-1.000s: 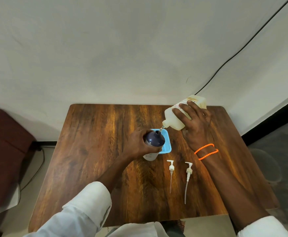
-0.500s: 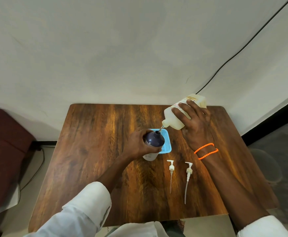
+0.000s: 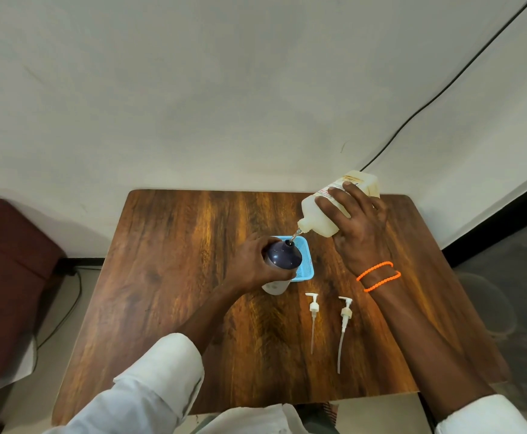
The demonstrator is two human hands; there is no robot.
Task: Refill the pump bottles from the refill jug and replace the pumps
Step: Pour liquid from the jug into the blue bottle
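Observation:
My left hand (image 3: pixel 253 264) grips a pump bottle (image 3: pixel 282 258) with a dark dome top and pale body, standing upright on the wooden table (image 3: pixel 174 277). My right hand (image 3: pixel 357 228) holds the cream refill jug (image 3: pixel 328 211) tilted down to the left, its nozzle just above the bottle's open mouth. A thin stream runs from nozzle to mouth. Two white pumps lie loose on the table: one pump (image 3: pixel 313 308) and a second pump (image 3: pixel 346 314), both nearer me and right of the bottle.
A small blue mesh basket (image 3: pixel 306 267) sits right behind the bottle. A dark red seat (image 3: pixel 8 277) stands left of the table. A black cable (image 3: pixel 444 89) runs along the wall at the back right.

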